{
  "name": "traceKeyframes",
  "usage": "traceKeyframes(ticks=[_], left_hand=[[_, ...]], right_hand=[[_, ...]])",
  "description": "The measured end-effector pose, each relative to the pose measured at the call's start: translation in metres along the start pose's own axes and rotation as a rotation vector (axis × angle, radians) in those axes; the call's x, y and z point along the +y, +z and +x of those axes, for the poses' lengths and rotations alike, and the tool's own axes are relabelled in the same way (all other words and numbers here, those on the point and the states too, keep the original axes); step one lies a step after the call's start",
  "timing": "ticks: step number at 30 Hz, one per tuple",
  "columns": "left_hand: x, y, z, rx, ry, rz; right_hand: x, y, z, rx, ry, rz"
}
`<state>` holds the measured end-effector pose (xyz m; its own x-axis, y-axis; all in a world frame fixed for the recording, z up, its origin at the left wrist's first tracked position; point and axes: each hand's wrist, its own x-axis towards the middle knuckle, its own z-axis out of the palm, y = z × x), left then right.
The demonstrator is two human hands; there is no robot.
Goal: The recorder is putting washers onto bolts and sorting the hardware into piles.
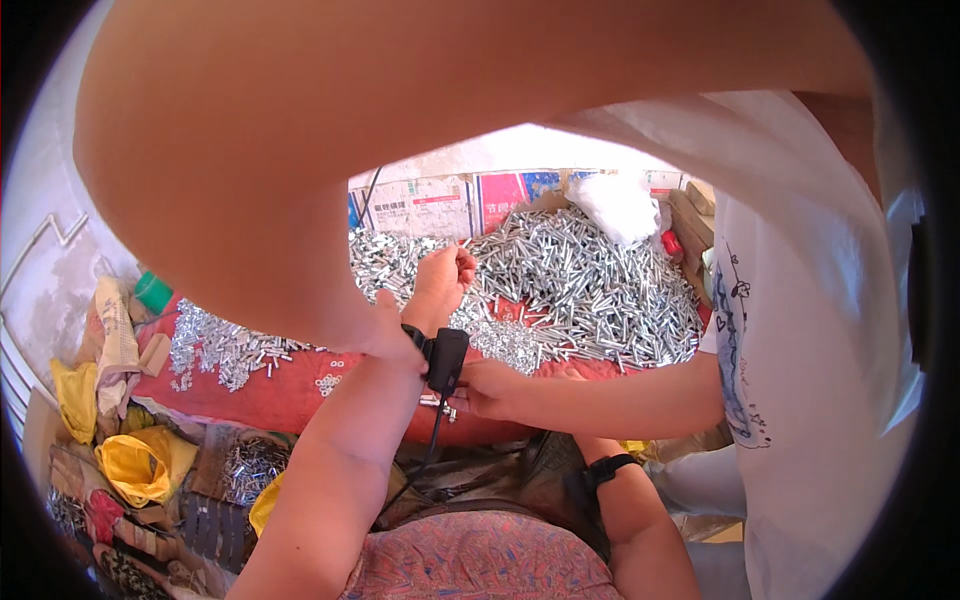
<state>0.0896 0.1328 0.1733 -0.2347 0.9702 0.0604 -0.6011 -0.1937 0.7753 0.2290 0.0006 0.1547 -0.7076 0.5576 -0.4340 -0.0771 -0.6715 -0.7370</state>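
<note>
My left hand [440, 283] is raised over the metal parts with its fingers curled in, and I see nothing in them. On that wrist sits a black box-shaped device [448, 360] on a strap, with a cable hanging down. Another person's two hands touch it: one hand [393, 335] at the strap, the other hand [485, 388] at the device's lower edge. My right hand [592, 446] lies mostly behind that person's forearm, below a black wristband [608, 468]; its fingers are hidden.
Piles of silvery metal pins [590, 285] cover a red cloth [250, 385], with small nuts [330, 383] nearby. The other person's large arm [250, 150] and white shirt [800, 350] block the top and right. Yellow bags [140, 468] and a green-capped container [153, 292] stand left.
</note>
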Motion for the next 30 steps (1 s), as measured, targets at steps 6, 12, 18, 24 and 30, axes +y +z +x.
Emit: traceKeyframes(ticks=[6,12,18,24,30], left_hand=[[-0.02,-0.001,0.023,0.003,-0.106,-0.003],[-0.022,0.005,0.014,-0.076,-0.058,-0.044],[-0.032,0.008,0.018,0.012,-0.12,-0.069],[-0.034,0.008,0.018,-0.05,-0.081,-0.028],[-0.024,0.019,0.014,-0.023,-0.093,-0.011]], right_hand=[[0.028,-0.03,0.032,-0.032,-0.067,0.073],[0.036,-0.051,0.035,-0.126,-0.13,0.243],[0.063,-0.082,0.066,-0.27,0.008,0.38],[0.089,-0.136,0.055,-0.097,-0.077,-0.159],[0.076,-0.19,0.058,0.344,-0.311,-1.008]])
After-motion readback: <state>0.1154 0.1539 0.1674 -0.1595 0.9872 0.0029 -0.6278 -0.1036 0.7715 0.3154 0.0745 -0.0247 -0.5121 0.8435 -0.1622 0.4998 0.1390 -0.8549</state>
